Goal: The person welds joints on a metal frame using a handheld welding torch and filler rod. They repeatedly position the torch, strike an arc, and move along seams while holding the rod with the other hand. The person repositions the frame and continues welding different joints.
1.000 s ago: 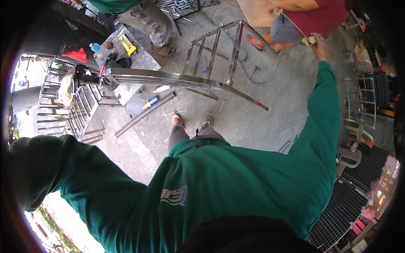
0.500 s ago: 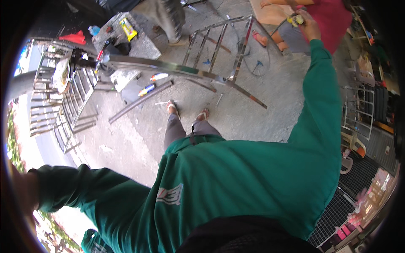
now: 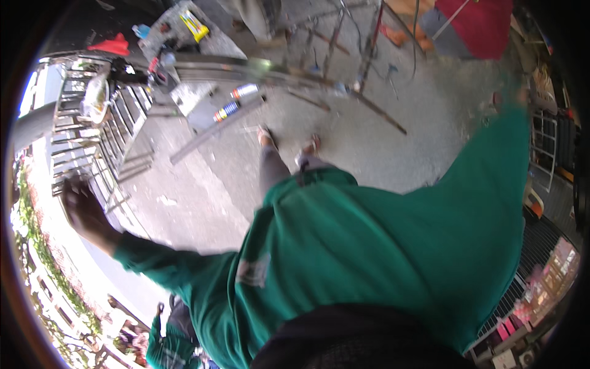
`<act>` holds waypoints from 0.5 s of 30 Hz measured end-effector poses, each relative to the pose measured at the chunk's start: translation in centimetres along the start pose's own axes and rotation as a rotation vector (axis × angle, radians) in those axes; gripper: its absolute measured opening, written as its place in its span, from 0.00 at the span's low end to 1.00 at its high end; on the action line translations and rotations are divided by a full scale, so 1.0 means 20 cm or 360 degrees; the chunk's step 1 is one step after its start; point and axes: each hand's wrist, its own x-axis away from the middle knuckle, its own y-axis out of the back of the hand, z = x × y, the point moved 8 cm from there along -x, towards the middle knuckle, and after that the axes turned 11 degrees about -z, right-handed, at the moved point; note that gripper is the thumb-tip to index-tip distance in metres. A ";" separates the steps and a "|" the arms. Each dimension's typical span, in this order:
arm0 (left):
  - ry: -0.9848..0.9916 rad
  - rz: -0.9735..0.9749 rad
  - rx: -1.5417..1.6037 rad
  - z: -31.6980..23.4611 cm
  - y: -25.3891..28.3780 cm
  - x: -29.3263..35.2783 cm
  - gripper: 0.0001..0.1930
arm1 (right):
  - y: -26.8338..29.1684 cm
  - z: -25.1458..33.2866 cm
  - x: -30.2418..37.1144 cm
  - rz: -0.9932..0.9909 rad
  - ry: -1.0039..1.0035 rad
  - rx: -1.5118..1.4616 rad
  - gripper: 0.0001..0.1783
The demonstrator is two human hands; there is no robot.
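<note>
Head view: left hand [image 3: 83, 212] reaches out beside the grey welded metal railing panel [image 3: 92, 135]; right hand [image 3: 522, 95] is blurred.
Neither hand visibly holds anything; how far each is open cannot be told. Long steel bars [image 3: 215, 132] by the feet could trip a step.

The left hand [image 3: 83, 212] has swung out into view beside the metal railing [image 3: 107, 132]. The right hand [image 3: 522, 95] has dropped away from the red board [image 3: 482, 24].

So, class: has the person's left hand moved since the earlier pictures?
Yes. The left hand has swung out from the picture's edge, towards the stacked grey metal railings on the ground.
</note>
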 end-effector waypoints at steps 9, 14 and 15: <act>0.0680 0.0011 -0.0072 0.79 0.07 0.50 0.23 | -0.05 -0.94 3.19 0.0394 -0.1671 0.0283 0.25; 0.0794 0.1157 0.0027 0.91 -0.97 0.75 0.23 | -0.03 -0.96 4.11 0.0982 -0.1689 0.0841 0.22; 0.0716 0.1441 -0.0029 0.91 -1.13 0.86 0.20 | 0.01 -0.95 4.02 0.1097 -0.1430 0.0993 0.21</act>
